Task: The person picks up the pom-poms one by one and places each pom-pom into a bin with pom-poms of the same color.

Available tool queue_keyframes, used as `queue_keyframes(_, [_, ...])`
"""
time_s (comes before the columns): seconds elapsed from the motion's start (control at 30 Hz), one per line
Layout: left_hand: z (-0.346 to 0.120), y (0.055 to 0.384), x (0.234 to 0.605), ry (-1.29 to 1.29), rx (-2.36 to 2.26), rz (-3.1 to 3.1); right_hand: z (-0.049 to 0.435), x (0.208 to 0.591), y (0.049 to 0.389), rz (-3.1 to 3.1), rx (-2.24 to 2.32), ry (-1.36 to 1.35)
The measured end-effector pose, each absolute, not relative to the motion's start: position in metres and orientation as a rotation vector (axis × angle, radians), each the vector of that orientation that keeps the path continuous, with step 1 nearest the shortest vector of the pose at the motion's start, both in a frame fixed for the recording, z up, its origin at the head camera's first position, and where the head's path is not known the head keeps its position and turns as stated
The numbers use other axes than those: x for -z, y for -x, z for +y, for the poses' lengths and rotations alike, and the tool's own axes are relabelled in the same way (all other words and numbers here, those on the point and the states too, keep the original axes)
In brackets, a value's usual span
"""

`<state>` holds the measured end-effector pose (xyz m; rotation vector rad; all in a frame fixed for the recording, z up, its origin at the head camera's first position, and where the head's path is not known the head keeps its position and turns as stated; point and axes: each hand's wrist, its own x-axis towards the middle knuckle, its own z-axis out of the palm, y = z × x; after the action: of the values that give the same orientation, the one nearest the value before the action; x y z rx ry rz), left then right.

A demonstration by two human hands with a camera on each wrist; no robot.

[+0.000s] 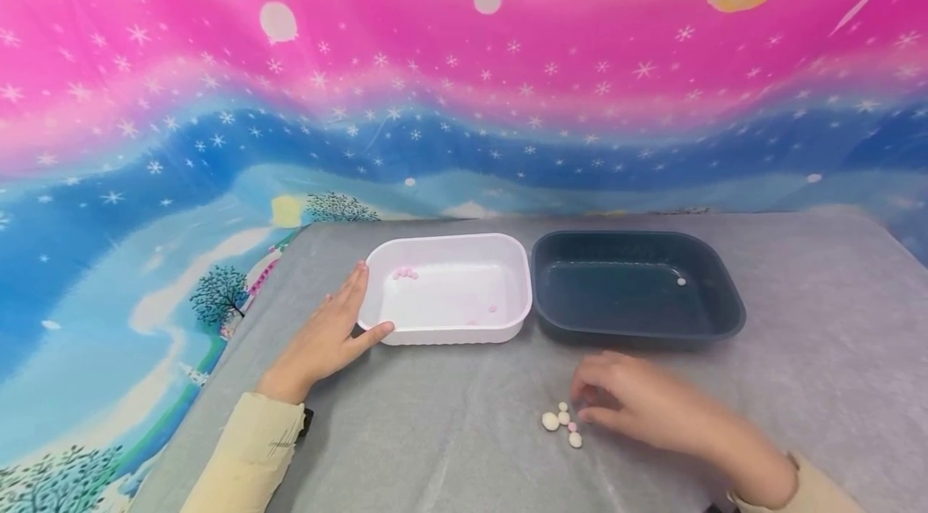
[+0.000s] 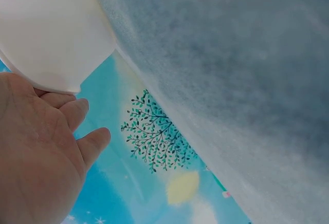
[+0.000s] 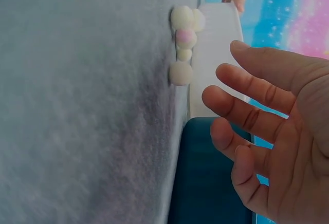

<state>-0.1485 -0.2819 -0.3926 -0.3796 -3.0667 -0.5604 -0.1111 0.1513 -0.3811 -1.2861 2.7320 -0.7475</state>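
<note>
My left hand [image 1: 326,340] rests against the left end of a white plastic tub [image 1: 453,334]; its fingers lie fairly straight along the side and the thumb touches the front rim. Several small pink balls [image 1: 406,274] lie inside that tub. My right hand [image 1: 645,404] hovers over the cloth just right of a small cluster of cream balls [image 1: 551,421], which has a pink ball [image 1: 572,427] among them. In the right wrist view its loosely bent fingers [image 3: 247,113] hold nothing. A dark blue-green tub [image 1: 638,334] stands beyond, with one small white ball [image 1: 681,282] inside.
Both tubs stand side by side near the back of a table covered in grey cloth [image 1: 449,424]. Behind it hangs a colourful printed curtain [image 1: 464,118], which also shows along the table's left edge.
</note>
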Motion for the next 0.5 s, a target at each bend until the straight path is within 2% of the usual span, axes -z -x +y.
queue_keyframes(0.5, [-0.2821, 0.149, 0.3929, 0.39, 0.555, -3.051, 0.1451, 0.3849, 0.1125, 2.738, 0.605, 1.313])
